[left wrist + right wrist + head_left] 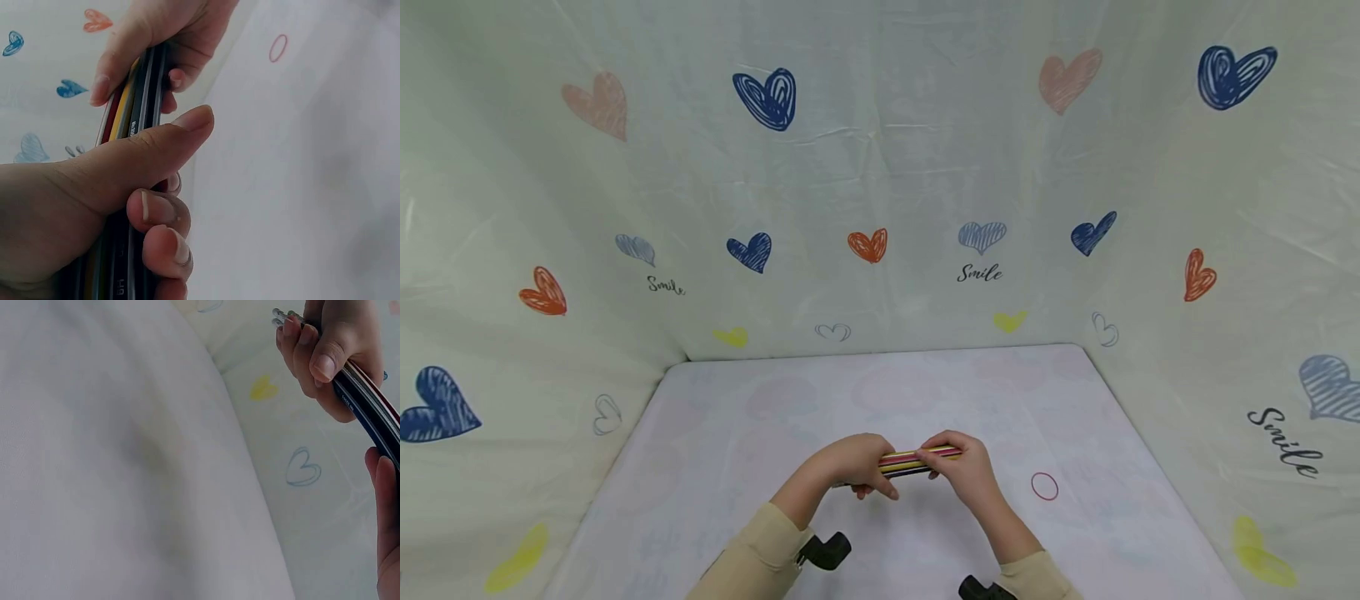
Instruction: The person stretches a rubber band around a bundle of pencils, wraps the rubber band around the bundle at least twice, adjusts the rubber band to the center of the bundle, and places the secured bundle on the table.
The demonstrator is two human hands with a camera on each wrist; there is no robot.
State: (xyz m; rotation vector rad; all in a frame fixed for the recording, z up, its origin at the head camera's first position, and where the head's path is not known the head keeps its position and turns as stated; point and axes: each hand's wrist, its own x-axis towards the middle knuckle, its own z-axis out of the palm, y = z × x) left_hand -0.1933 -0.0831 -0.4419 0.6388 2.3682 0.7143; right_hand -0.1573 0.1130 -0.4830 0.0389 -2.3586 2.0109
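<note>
A bundle of pencils (910, 463), striped in yellow, red and black, is held between both hands above the table. My left hand (859, 462) wraps its fingers round one end, with the thumb lying across the pencils in the left wrist view. At the other end, my right hand (958, 467) pinches the bundle between thumb and fingers. Pencil ends (284, 315) stick out past the left hand in the right wrist view. A thin red ring (1044, 486), like a rubber band, lies on the table to the right of the right hand.
The white table (737, 433) has a rounded far edge. Behind it and on both sides hangs a pale curtain (917, 183) printed with hearts and the word Smile. Dark wrist cameras (825, 552) are worn at both sleeves.
</note>
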